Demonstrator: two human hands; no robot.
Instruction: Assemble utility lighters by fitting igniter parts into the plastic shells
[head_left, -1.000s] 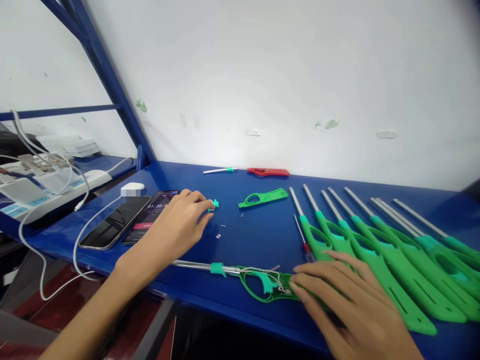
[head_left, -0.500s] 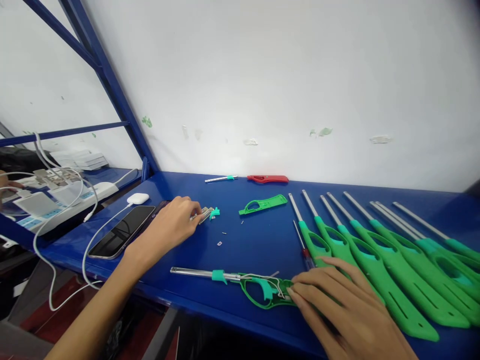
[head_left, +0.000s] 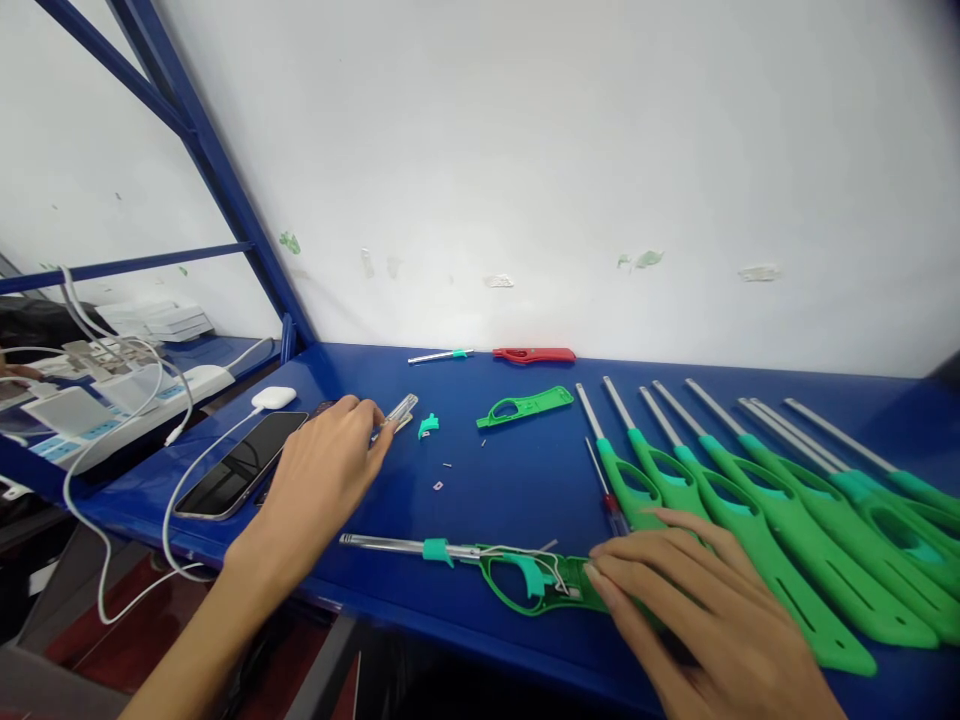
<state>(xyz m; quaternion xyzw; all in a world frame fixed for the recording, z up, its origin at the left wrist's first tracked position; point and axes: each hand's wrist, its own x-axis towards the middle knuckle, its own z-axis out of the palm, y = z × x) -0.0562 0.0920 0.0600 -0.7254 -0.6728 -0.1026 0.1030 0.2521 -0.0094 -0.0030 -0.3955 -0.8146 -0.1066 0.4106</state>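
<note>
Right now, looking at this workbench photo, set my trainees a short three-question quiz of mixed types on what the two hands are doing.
1. True or false: the right hand rests on the opened green lighter.
2. What does the left hand grip? A) small metal part B) red casing C) phone
3. Fill in: the loose teal trigger lies on the blue ____.

Key: 1 true; 2 A; 3 bench.

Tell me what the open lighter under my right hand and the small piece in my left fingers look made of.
Open lighter: glossy green plastic shell, shiny metal tube, likely steel. Small piece: silvery and reflective, probably metal; too small to be sure.
</note>
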